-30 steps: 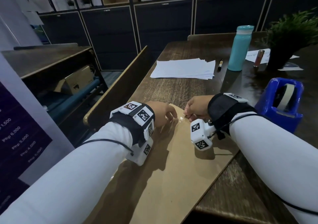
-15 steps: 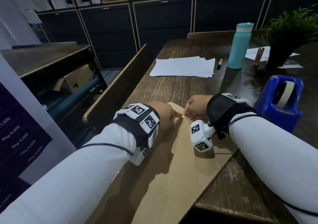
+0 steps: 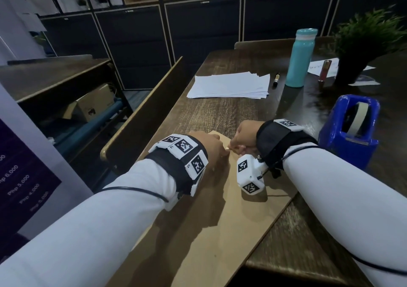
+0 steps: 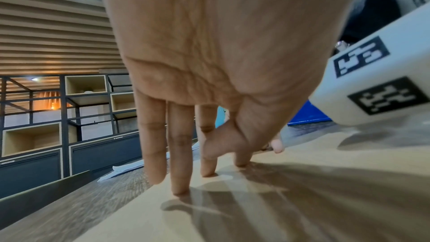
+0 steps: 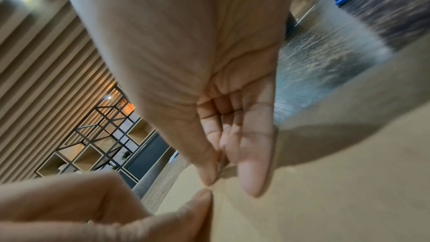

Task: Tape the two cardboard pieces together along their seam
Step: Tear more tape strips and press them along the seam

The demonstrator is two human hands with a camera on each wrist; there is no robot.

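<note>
Tan cardboard [image 3: 220, 231] lies flat on the dark wooden table [image 3: 220, 115], and I cannot make out its seam. Both hands meet at its far end. My left hand [image 3: 223, 152] presses straight fingers [image 4: 181, 181] down on the cardboard [image 4: 302, 200]. My right hand [image 3: 232, 147] pinches a small strip of clear tape [image 3: 228, 148] between thumb and forefinger. In the right wrist view the pinch [image 5: 221, 174] holds the tape [image 5: 223, 165] just above the cardboard [image 5: 325, 190], close to a left fingertip. A blue tape dispenser [image 3: 348, 137] stands to the right.
Farther back lie a stack of white paper [image 3: 229, 86] and a marker [image 3: 275, 80]. A teal bottle [image 3: 300, 57] and a potted plant [image 3: 363, 44] stand behind them. A wooden board [image 3: 143, 110] borders the table's left edge. The cardboard overhangs the near edge.
My left hand has slid right and forward until its fingertips meet the right hand's pinch. The right hand has stayed in place with the tape.
</note>
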